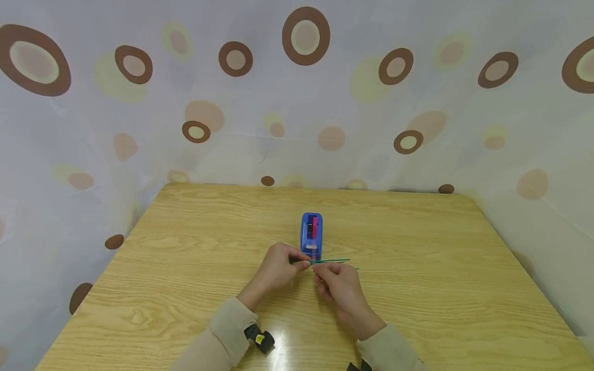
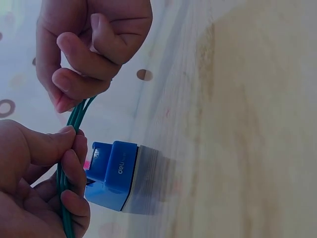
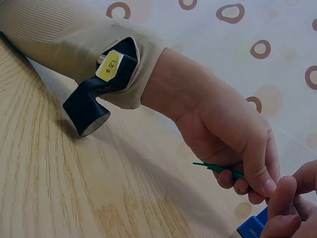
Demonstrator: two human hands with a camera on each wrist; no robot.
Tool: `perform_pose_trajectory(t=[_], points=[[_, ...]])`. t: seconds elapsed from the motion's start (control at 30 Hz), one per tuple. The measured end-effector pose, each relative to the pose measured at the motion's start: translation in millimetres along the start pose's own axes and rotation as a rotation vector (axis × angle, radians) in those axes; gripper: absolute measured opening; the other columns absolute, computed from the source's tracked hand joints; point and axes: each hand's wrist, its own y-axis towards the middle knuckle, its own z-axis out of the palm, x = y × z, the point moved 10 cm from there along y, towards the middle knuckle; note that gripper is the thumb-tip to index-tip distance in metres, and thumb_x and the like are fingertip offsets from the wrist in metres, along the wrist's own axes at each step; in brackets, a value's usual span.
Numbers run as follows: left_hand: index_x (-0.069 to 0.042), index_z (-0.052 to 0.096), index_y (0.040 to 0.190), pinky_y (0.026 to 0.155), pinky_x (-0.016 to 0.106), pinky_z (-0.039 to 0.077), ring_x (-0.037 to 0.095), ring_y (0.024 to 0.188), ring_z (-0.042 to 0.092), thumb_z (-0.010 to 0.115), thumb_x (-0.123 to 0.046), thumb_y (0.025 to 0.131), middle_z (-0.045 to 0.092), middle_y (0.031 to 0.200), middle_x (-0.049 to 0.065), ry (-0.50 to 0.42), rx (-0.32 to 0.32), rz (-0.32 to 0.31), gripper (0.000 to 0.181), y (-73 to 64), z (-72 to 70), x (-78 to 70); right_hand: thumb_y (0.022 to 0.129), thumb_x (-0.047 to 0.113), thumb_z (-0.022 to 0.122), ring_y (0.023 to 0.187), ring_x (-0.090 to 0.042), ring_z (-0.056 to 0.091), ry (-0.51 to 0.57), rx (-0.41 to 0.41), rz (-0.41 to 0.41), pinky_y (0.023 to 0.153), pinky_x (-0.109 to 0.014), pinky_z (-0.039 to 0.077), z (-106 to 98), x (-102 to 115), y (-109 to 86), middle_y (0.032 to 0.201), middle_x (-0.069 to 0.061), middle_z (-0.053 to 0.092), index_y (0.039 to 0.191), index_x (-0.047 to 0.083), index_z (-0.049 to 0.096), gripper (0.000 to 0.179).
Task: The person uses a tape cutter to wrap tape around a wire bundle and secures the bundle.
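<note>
A bundle of thin green strands [image 1: 341, 260], perhaps wires, runs sideways between both hands. My left hand [image 1: 280, 266] pinches it between thumb and fingers, with the bundle lying along its curled fingers in the left wrist view. On the other side, my right hand [image 1: 341, 288] pinches the bundle close to the left fingertips. Directly behind the hands stands a blue tape dispenser [image 2: 116, 173] with a pink roll [image 1: 314, 226] in it. A faint pinkish strip, apparently tape, reaches from its front toward the fingertips; its end is hidden by the hands.
The wood-grained table [image 1: 441, 257] extends on both sides. A patterned cloth [image 1: 306, 103] with brown rings hangs behind it and along its sides. A black wrist camera [image 3: 96, 94] with a yellow label sits on the left sleeve, just above the table.
</note>
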Motion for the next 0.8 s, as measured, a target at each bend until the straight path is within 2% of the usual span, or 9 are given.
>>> perform_pose_trajectory(t=[0.2, 0.5, 0.8], points=[[-0.007, 0.080, 0.087, 0.074, 0.031, 0.052, 0.010, 0.080, 0.062, 0.077, -0.009, 0.087, 0.073, 0.086, -0.002, 0.002, -0.014, -0.006, 0.004, -0.7, -0.4, -2.9, 0.094, 0.007, 0.064, 0.053, -0.009, 0.047, -0.004, -0.003, -0.003, 0.046, -0.019, 0.035, 0.1, 0.2, -0.4, 0.071, -0.005, 0.061, 0.091, -0.011, 0.067, 0.018], [-0.006, 0.080, 0.086, 0.073, 0.030, 0.052, 0.010, 0.080, 0.063, 0.076, -0.009, 0.087, 0.073, 0.085, -0.001, 0.027, -0.048, 0.016, 0.005, -0.4, -1.7, -8.9, 0.094, 0.013, 0.068, 0.054, -0.011, 0.048, -0.019, -0.021, -0.006, 0.048, -0.021, 0.040, -1.3, -0.5, -0.7, 0.073, -0.007, 0.061, 0.096, -0.010, 0.068, 0.023], [-0.007, 0.079, 0.085, 0.065, 0.027, 0.050, 0.010, 0.074, 0.058, 0.074, -0.009, 0.089, 0.070, 0.081, -0.004, -0.008, -0.035, -0.009, 0.006, -2.5, -1.8, -8.7, 0.094, 0.012, 0.068, 0.053, -0.011, 0.047, -0.042, -0.035, -0.021, 0.047, -0.020, 0.041, -3.4, -2.2, 1.2, 0.072, -0.006, 0.060, 0.100, -0.010, 0.069, 0.023]])
